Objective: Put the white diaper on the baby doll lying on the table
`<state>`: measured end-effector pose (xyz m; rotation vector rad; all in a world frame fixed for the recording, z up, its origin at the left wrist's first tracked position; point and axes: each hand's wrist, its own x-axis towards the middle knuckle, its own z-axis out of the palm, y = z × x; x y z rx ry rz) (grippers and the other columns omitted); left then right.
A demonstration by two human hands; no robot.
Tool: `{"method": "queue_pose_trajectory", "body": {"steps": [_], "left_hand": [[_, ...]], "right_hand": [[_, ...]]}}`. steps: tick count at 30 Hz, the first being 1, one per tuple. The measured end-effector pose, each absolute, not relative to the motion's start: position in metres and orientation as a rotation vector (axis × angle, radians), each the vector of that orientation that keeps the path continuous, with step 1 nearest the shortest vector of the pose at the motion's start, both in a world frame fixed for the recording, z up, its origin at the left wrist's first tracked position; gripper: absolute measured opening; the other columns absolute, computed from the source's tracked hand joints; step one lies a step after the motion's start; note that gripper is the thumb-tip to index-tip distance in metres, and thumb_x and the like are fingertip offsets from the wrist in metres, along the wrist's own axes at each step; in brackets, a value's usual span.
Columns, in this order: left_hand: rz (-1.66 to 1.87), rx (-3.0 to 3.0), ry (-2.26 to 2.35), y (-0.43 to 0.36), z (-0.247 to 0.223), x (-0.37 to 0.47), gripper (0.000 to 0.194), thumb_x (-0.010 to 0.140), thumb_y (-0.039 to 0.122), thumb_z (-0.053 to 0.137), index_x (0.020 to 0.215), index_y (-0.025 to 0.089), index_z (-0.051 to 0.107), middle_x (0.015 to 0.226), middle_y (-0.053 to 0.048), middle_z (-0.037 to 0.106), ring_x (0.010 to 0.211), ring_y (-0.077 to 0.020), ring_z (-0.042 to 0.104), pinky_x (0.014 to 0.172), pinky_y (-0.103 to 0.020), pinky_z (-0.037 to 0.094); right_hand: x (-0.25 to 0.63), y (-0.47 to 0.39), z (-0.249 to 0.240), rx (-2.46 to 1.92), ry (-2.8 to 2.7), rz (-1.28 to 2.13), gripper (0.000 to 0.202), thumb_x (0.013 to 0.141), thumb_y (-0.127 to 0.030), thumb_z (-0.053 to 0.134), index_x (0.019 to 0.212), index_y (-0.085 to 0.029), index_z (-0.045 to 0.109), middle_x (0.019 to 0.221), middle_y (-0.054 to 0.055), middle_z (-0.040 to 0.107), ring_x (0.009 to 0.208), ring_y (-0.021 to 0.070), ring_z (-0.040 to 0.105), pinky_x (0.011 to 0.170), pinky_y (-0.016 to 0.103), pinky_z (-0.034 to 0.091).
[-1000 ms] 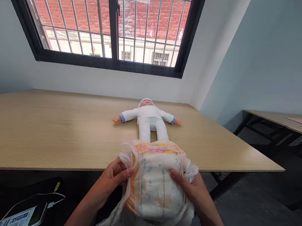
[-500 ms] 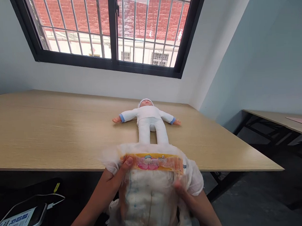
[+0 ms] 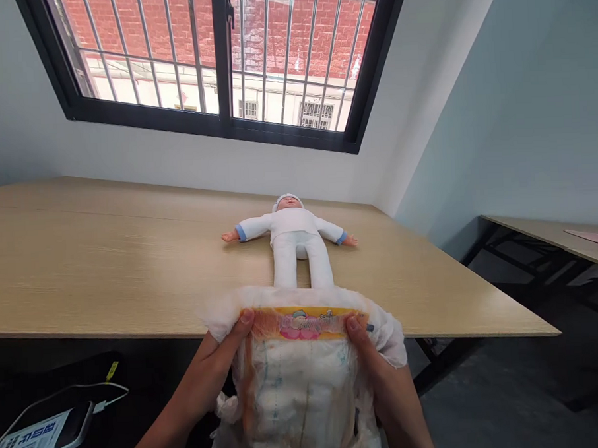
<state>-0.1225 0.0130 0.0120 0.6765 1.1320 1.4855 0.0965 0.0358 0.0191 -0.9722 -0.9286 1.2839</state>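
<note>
Diaper (image 3: 299, 396), crinkled white with yellow cartoon band (image 3: 310, 324), is pinched by left hand (image 3: 222, 361) and right hand (image 3: 379, 369).

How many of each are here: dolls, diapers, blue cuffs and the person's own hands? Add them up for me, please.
Doll: 1
Diaper: 1
Blue cuffs: 2, both on the doll
Person's hands: 2, left hand and right hand
Total: 6
</note>
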Motion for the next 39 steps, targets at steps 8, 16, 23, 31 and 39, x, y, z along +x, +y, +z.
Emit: {"method": "queue_pose_trajectory", "body": {"steps": [8, 16, 23, 31, 39], "left_hand": [[1.506, 0.687, 1.095, 0.0126, 0.0128, -0.1219, 0.068, 0.062, 0.062, 0.089, 0.113, 0.02, 0.076, 0.123, -0.007, 0.077, 0.137, -0.0347, 0.054, 0.121, -0.041, 0.038], [1.507, 0.691, 1.1, 0.0142, 0.0101, -0.1246, 0.066, 0.065, 0.06, 0.089, 0.114, 0.018, 0.076, 0.12, -0.01, 0.078, 0.136, -0.0379, 0.055, 0.12, -0.046, 0.037], [1.502, 0.698, 1.102, 0.0127, 0.0112, -0.1232, 0.064, 0.067, 0.06, 0.087, 0.113, 0.016, 0.076, 0.117, -0.01, 0.079, 0.133, -0.0379, 0.058, 0.117, -0.045, 0.042], [1.486, 0.666, 1.145, 0.0127, 0.0077, -0.1265, 0.067, 0.06, 0.062, 0.09, 0.107, 0.016, 0.079, 0.121, -0.009, 0.078, 0.134, -0.0402, 0.056, 0.118, -0.046, 0.04], [1.507, 0.628, 1.146, 0.0111, 0.01, -0.1264, 0.061, 0.056, 0.06, 0.093, 0.099, 0.019, 0.078, 0.117, -0.007, 0.079, 0.14, -0.0406, 0.051, 0.122, -0.046, 0.034]], "right_hand": [[0.097, 0.0348, 0.0222, -0.942, -0.873, 1.264, 0.056, 0.071, -0.043, 0.09, 0.121, -0.024, 0.073, 0.108, 0.006, 0.08, 0.096, 0.0244, 0.076, 0.084, 0.032, 0.063], [0.0991, 0.0348, 0.0215, -0.954, -0.898, 1.249, 0.044, 0.073, -0.043, 0.088, 0.11, -0.022, 0.078, 0.109, 0.007, 0.08, 0.097, 0.025, 0.076, 0.088, 0.035, 0.063], [0.0999, 0.0355, 0.0216, -0.956, -0.908, 1.244, 0.038, 0.075, -0.041, 0.088, 0.107, -0.022, 0.078, 0.107, 0.005, 0.08, 0.097, 0.0225, 0.075, 0.087, 0.029, 0.062], [0.0989, 0.0335, 0.0204, -0.96, -0.877, 1.272, 0.041, 0.077, -0.042, 0.087, 0.112, -0.023, 0.077, 0.108, 0.006, 0.08, 0.098, 0.0231, 0.076, 0.086, 0.029, 0.063], [0.1001, 0.0359, 0.0174, -0.955, -0.869, 1.278, 0.037, 0.076, -0.042, 0.087, 0.106, -0.021, 0.079, 0.106, 0.007, 0.08, 0.097, 0.0252, 0.076, 0.087, 0.033, 0.063]]}}
